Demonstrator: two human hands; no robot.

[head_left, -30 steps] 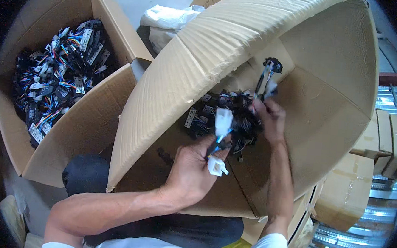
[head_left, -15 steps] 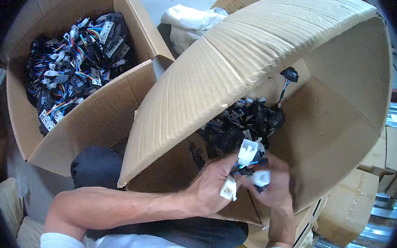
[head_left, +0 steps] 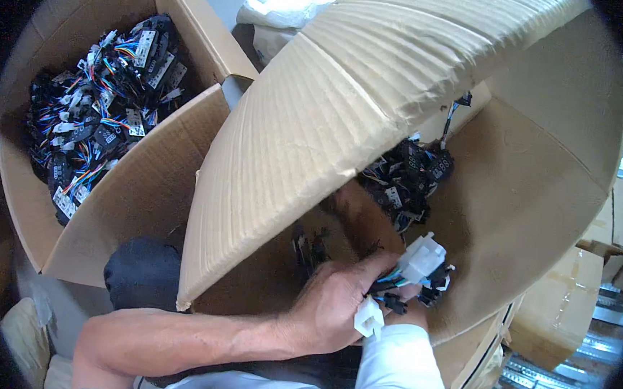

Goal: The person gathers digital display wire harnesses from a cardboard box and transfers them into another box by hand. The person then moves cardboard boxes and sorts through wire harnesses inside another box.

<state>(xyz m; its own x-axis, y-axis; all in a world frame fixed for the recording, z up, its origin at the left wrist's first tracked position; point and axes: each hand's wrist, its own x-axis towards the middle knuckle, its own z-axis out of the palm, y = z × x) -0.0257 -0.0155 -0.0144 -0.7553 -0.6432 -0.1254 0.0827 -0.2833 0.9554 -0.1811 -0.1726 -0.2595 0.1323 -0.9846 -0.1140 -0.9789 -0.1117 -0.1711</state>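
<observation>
My left hand (head_left: 334,297) is closed round a bunch of wire harnesses with white plastic connectors (head_left: 422,259) and small black plugs. One more white connector (head_left: 368,318) hangs below the fist. Behind it, my right forearm reaches into the tilted cardboard box (head_left: 520,209). My right hand (head_left: 357,206) lies partly under the box's big flap, its fingers hidden, close to a heap of black display modules (head_left: 408,174) with coloured wires. A single module stands up by its wires against the box's back wall, partly covered by the flap.
The ribbed cardboard flap (head_left: 309,122) slants over the tilted box's left side. On the left, a second open box (head_left: 139,182) holds many black modules (head_left: 104,108) with wires. A white bag (head_left: 284,10) lies behind. Smaller cartons (head_left: 556,305) and metal rollers (head_left: 540,380) are at right.
My right hand has left the connectors beside my left hand and gone forward into the box, under the flap. My left hand keeps the bunch. The view has shifted slightly.
</observation>
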